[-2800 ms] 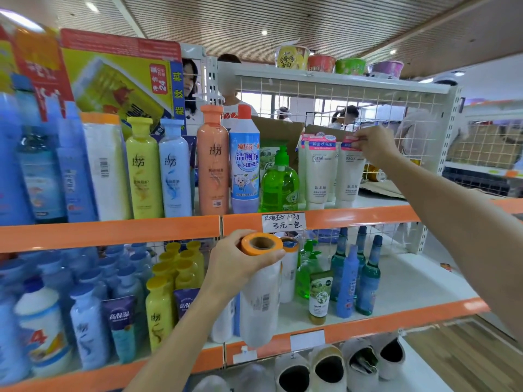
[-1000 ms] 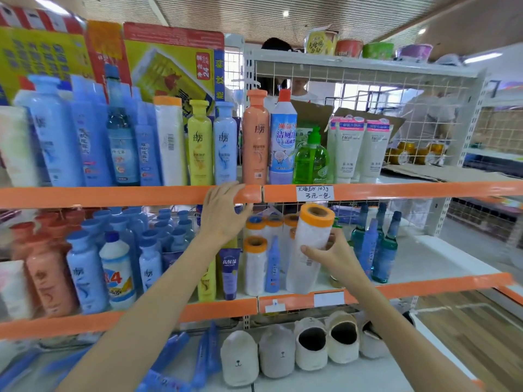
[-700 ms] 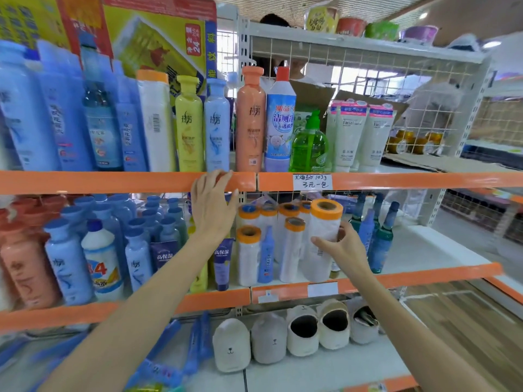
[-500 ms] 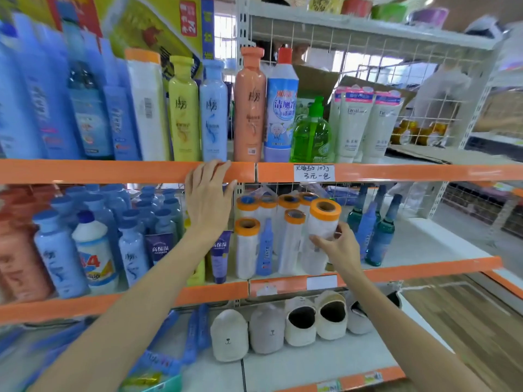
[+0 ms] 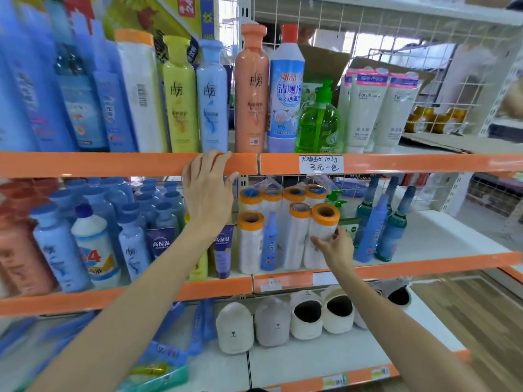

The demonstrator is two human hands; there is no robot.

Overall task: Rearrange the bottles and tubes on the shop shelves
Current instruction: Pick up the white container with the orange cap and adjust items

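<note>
- Left hand (image 5: 208, 193) is up on the orange front edge of the upper shelf (image 5: 113, 164), fingers straight and spread, fingertips resting on the strip, gripping nothing.
- Right hand (image 5: 334, 246) is down on the middle shelf (image 5: 441, 264), fingers and thumb wrapped around a white roll with an orange cap (image 5: 321, 236).
- That roll stands upright near the front edge of the middle shelf, at the right end of a cluster of matching orange-capped rolls (image 5: 250, 241), touching the one beside it.
- A slim blue bottle (image 5: 270, 241) stands among the rolls; just to the right of the hand, dark green-blue bottles (image 5: 394, 224) stand in a group.
- Left of the left arm, blue-capped bottles (image 5: 133, 222) crowd the middle shelf, with a purple tube (image 5: 223, 250) at the front.
- On the upper shelf: a yellow bottle (image 5: 179, 94), a pale blue bottle (image 5: 212, 94), a tall orange bottle (image 5: 251, 89), a red-capped cleaner bottle (image 5: 285, 89), a green pump bottle (image 5: 319, 123), then white facial tubes (image 5: 368, 108).
- A handwritten price tag (image 5: 321, 164) sits on the upper shelf's edge.
- Below, plush slippers (image 5: 305, 318) line the bottom shelf (image 5: 311, 363).
</note>
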